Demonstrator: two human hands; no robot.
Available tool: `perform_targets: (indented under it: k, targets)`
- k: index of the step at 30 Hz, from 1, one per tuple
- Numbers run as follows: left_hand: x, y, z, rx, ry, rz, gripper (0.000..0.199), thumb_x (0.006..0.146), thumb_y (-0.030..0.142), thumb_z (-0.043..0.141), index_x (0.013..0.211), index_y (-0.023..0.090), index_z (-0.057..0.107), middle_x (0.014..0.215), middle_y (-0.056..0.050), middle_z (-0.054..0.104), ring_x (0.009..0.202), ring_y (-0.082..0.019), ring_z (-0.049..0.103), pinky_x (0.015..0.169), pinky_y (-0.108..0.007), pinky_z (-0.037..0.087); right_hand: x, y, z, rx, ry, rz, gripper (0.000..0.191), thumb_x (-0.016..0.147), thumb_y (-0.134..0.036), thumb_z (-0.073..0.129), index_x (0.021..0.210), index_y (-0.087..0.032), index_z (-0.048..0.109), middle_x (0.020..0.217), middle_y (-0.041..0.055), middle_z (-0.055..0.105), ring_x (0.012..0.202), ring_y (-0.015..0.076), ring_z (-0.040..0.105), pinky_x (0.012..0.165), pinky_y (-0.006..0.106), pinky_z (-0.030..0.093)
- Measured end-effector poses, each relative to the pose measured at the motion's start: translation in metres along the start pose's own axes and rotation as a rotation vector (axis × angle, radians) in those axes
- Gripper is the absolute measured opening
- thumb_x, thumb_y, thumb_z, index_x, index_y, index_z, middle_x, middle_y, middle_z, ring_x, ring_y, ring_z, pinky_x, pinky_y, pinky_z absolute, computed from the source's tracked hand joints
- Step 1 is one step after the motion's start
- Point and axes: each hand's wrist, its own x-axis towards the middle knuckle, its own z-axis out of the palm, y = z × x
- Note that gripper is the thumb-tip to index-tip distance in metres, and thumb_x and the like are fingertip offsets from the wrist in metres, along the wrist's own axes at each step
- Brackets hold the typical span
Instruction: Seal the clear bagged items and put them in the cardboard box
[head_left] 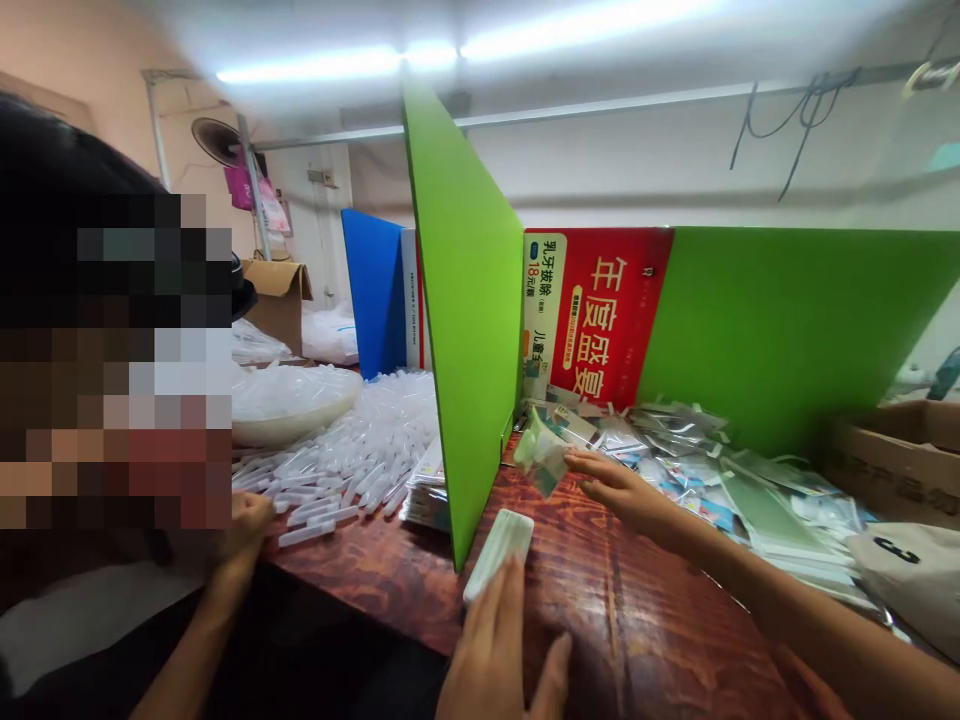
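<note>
Left hand (491, 635): comes in from the near edge, palm down, pointing away from the wearer; fingers straight and close together, thumb held apart to the right, so the hand is open, fingertips at the near end of the pale stack.
Pale stack (500, 555): lies slanted on the wooden table (585, 590), just right of the green divider's (469, 330) near edge.
Right hand (619, 487): reaches leftward from the near right, forearm low and slanting over the table; fingers stretched out and slightly parted, their tips at the clear packet; whether they grip it cannot be told.
Clear packet (541, 452): blurred, beyond the pale stack, close to the divider.
Packet pile (690, 455): far right of the right hand, before the green panel (780, 320).
Left of divider: a heap of white tubes (367, 440) and another person's hand (251, 520).
</note>
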Motion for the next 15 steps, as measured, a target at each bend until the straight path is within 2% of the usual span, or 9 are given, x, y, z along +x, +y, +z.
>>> perform_targets:
  k: [1, 3, 5, 6, 10, 13, 15]
  targets:
    - [0.003, 0.003, -0.001, 0.065, 0.089, 0.003, 0.066, 0.098, 0.037, 0.045, 0.155, 0.021, 0.014, 0.152, -0.021, 0.039, 0.138, -0.036, 0.04, 0.104, -0.059, 0.046, -0.018, -0.013, -0.001, 0.098, 0.011, -0.001, 0.044, 0.099, -0.034, 0.046, 0.139, -0.018, 0.053, 0.148, 0.0133, 0.046, 0.137, 0.0243, 0.043, 0.112, 0.046, 0.038]
    - [0.007, 0.013, -0.004, 0.202, 0.274, 0.024, 0.073, 0.097, 0.037, 0.047, 0.155, 0.018, 0.006, 0.153, -0.024, 0.036, 0.139, -0.038, 0.038, 0.102, -0.061, 0.046, -0.052, -0.039, 0.0, 0.499, 0.034, 0.021, 0.043, 0.096, -0.042, 0.054, 0.135, -0.024, 0.057, 0.147, 0.0103, 0.049, 0.137, 0.0242, 0.043, 0.114, 0.049, 0.034]
    - [0.006, 0.027, -0.01, 0.31, 0.419, 0.049, 0.08, 0.095, 0.04, 0.052, 0.155, 0.016, 0.005, 0.152, -0.025, 0.035, 0.139, -0.039, 0.037, 0.101, -0.061, 0.046, -0.078, -0.063, 0.002, 0.762, 0.004, 0.018, 0.041, 0.091, -0.046, 0.061, 0.129, -0.03, 0.062, 0.147, 0.0074, 0.049, 0.138, 0.0247, 0.042, 0.115, 0.051, 0.03]
    - [0.004, 0.033, -0.013, 0.353, 0.47, 0.058, 0.083, 0.093, 0.043, 0.054, 0.155, 0.015, 0.006, 0.151, -0.026, 0.035, 0.139, -0.04, 0.036, 0.102, -0.062, 0.045, -0.089, -0.073, 0.002, 0.818, -0.015, 0.005, 0.041, 0.089, -0.048, 0.063, 0.127, -0.032, 0.063, 0.146, 0.0064, 0.05, 0.138, 0.0252, 0.041, 0.115, 0.053, 0.028]
    - [-0.008, 0.053, -0.027, 0.462, 0.562, 0.052, 0.089, 0.089, 0.042, 0.059, 0.154, 0.01, 0.008, 0.15, -0.029, 0.035, 0.139, -0.045, 0.033, 0.102, -0.065, 0.041, -0.123, -0.106, -0.003, 0.861, -0.056, -0.043, 0.04, 0.088, -0.051, 0.063, 0.124, -0.033, 0.066, 0.144, 0.007, 0.053, 0.135, 0.0278, 0.046, 0.113, 0.055, 0.032]
    - [-0.015, 0.057, -0.035, 0.449, 0.553, 0.028, 0.08, 0.086, 0.021, 0.054, 0.153, 0.01, 0.011, 0.146, -0.028, 0.041, 0.135, -0.043, 0.04, 0.1, -0.063, 0.045, -0.143, -0.124, -0.009, 0.75, -0.09, -0.076, 0.037, 0.09, -0.05, 0.06, 0.123, -0.033, 0.067, 0.139, 0.007, 0.058, 0.131, 0.0279, 0.05, 0.108, 0.052, 0.042]
    - [-0.018, 0.056, -0.039, 0.402, 0.522, 0.037, 0.075, 0.084, 0.011, 0.048, 0.151, 0.011, 0.016, 0.141, -0.026, 0.049, 0.13, -0.038, 0.049, 0.098, -0.057, 0.05, -0.153, -0.132, -0.011, 0.596, -0.059, -0.16, 0.034, 0.091, -0.043, 0.06, 0.123, -0.035, 0.066, 0.134, 0.0061, 0.062, 0.126, 0.0269, 0.056, 0.104, 0.047, 0.049]
